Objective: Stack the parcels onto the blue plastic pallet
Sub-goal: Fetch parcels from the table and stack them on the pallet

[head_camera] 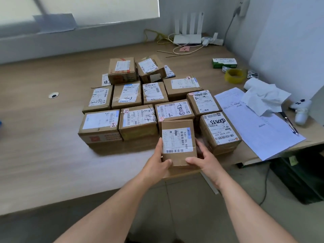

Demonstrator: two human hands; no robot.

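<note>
A small brown cardboard parcel (pixel 178 137) with a white shipping label is held up at the table's front edge. My left hand (pixel 158 159) grips its left side, thumb on the front face. My right hand (pixel 204 157) grips its right side the same way. Behind it, several labelled cardboard parcels (pixel 138 118) sit packed in rows on the wooden table (pixel 43 137), some two layers high. A sliver of blue (pixel 0 123) shows at the far left edge; the blue pallet cannot be made out.
To the right lie printed paper sheets (pixel 259 123) with a pen (pixel 290 122), crumpled tissue (pixel 263 95), a roll of yellow tape (pixel 235 75) and a green box (pixel 224 63). A white router (pixel 188 38) with cables stands at the back. A dark bin (pixel 298 179) sits on the floor, right.
</note>
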